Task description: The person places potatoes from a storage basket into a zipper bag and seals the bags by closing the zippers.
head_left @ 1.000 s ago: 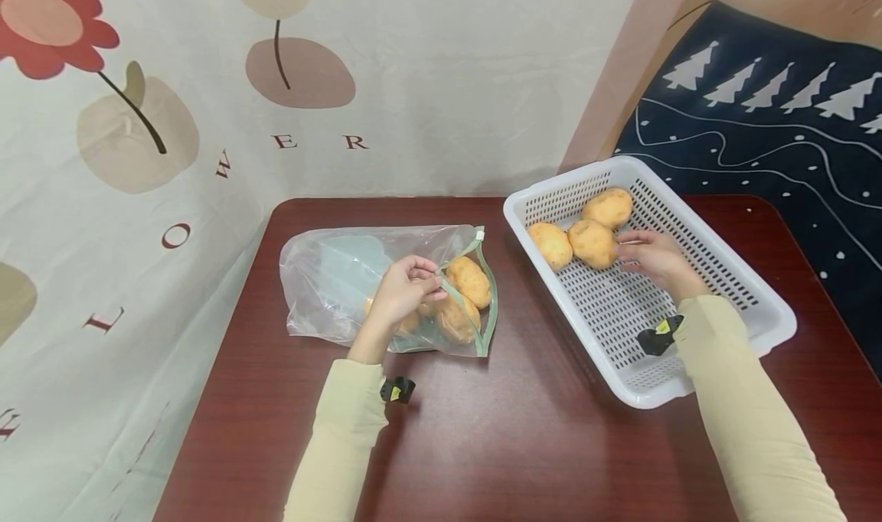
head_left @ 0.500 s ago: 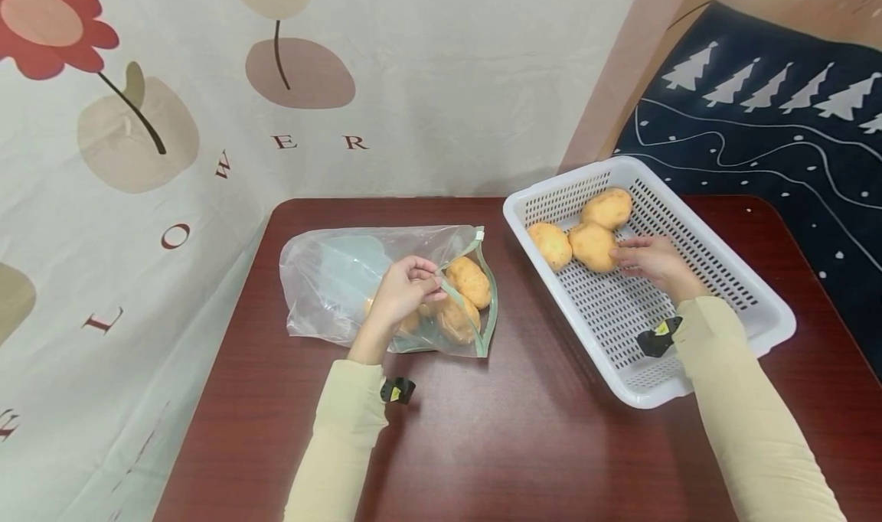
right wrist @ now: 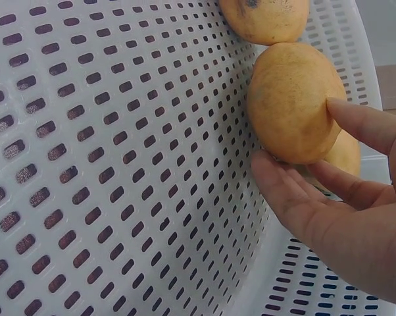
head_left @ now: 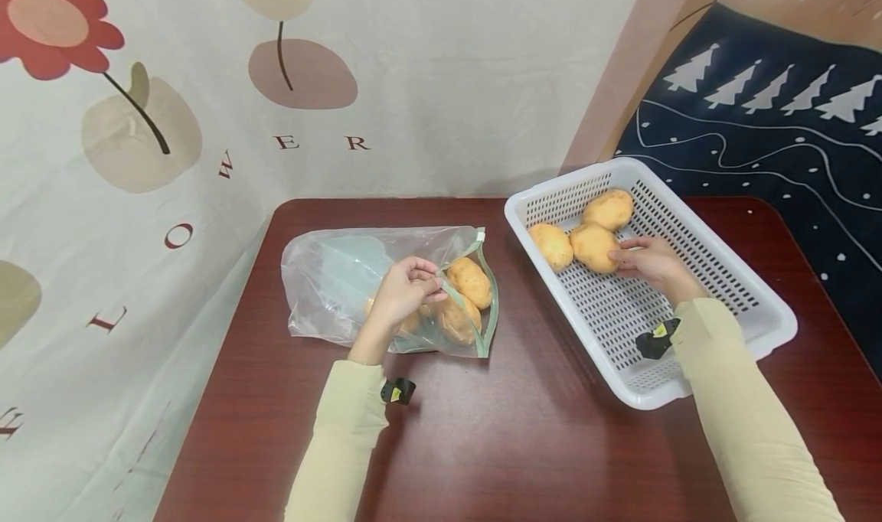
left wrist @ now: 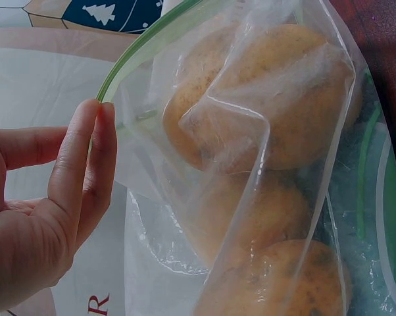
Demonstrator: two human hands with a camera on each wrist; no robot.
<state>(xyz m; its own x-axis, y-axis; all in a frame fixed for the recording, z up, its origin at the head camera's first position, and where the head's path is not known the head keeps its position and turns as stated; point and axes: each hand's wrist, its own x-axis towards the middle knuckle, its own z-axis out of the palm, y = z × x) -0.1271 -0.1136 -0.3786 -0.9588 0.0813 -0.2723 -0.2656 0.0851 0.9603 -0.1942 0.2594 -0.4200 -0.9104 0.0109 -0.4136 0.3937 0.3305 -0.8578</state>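
A clear zip bag point(head_left: 331, 277) with a green seal lies on its side, its mouth facing right. Several potatoes point(left wrist: 283, 99) are inside it. My left hand point(head_left: 403, 291) pinches the upper edge of the bag's mouth between thumb and fingers, holding it raised. In the white basket point(head_left: 717, 285), 3 potatoes sit together at the far left end. My right hand point(head_left: 651, 263) grips the nearest potato point(right wrist: 293, 102), thumb on one side and fingers curled on the other. That potato still touches or nearly touches its neighbours point(head_left: 608, 210).
The basket's raised, perforated walls surround the right hand. Bag and basket stand on a dark red wooden table point(head_left: 475, 438), a narrow gap between them. A printed cloth point(head_left: 441, 124) hangs behind the table, and a dark blue cloth with white trees point(head_left: 758, 147) is at the right.
My right hand has closed its fingers on the nearest potato, which has shifted very slightly. The left hand stays at the bag's mouth.
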